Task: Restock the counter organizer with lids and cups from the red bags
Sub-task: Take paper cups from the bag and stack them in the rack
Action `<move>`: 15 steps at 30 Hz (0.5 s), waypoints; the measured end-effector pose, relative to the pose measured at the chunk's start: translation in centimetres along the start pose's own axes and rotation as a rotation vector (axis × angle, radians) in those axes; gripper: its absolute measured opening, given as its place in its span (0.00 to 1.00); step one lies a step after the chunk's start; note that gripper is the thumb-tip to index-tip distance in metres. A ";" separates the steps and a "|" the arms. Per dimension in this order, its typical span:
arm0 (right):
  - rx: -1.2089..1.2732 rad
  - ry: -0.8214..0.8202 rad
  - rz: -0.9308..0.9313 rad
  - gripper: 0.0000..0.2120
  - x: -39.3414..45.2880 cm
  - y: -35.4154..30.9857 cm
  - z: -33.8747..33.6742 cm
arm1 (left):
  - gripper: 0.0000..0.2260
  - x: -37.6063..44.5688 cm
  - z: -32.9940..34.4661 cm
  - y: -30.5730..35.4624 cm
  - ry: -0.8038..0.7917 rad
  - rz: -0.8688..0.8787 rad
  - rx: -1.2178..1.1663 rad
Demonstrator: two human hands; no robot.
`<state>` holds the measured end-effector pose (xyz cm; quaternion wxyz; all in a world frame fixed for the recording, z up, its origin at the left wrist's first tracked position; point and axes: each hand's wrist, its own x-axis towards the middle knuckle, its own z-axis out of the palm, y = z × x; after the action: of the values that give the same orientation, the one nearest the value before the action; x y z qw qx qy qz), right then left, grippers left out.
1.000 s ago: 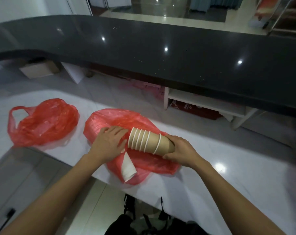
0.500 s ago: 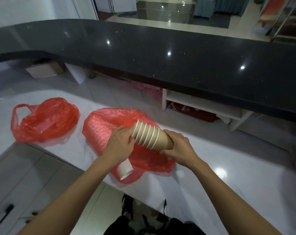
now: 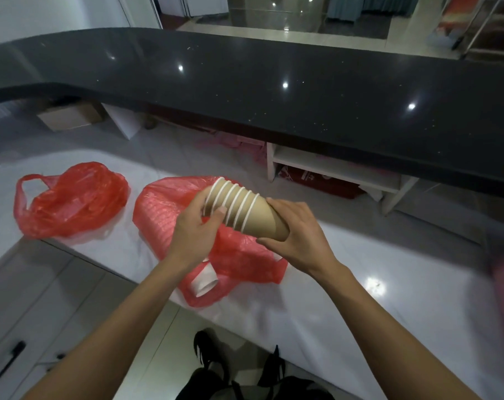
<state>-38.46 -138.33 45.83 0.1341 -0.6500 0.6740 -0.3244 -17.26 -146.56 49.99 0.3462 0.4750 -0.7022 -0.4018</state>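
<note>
The setting is a service area behind a shop or café counter. Indicators: a long, curved, polished black countertop (image 3: 273,90) on the customer side, a lower white bench (image 3: 360,298) on the staff side, and a white under-counter shelf (image 3: 331,168) holding red packaging. A cardboard box (image 3: 69,115) stored below the countertop and a glossy tiled floor (image 3: 288,30) beyond it match retail premises.

I see both hands gripping a tilted stack of brown paper cups (image 3: 245,210): left hand (image 3: 194,229) at the rims, right hand (image 3: 295,235) at the base, above a red bag (image 3: 239,261) near the tabletop's (image 3: 360,307) front edge.
</note>
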 end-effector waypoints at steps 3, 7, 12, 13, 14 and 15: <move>0.009 0.035 -0.079 0.38 0.3 -1.7 0.2 | 0.16 0.0 -1.5 -0.1 0.084 -0.035 -0.054; 0.043 0.067 -0.224 0.35 1.0 -4.4 0.9 | 0.12 -1.3 -4.6 -0.2 0.190 -0.086 -0.145; 0.124 0.082 -0.372 0.31 1.9 -10.4 4.2 | 0.11 -4.9 -10.2 -2.4 0.397 -0.182 -0.230; 0.139 0.065 -0.395 0.31 2.0 -11.8 5.2 | 0.12 -6.0 -11.4 -2.7 0.434 -0.200 -0.242; 0.153 0.043 -0.418 0.31 2.0 -13.3 6.3 | 0.12 -7.2 -12.8 -3.2 0.468 -0.209 -0.250; 0.167 0.023 -0.440 0.31 1.8 -14.9 7.4 | 0.12 -8.6 -14.2 -3.8 0.497 -0.216 -0.256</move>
<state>-22.44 -141.20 49.82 0.1061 -0.7641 0.4884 -0.4079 -0.80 -142.60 51.95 0.5198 0.5831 -0.4852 -0.3930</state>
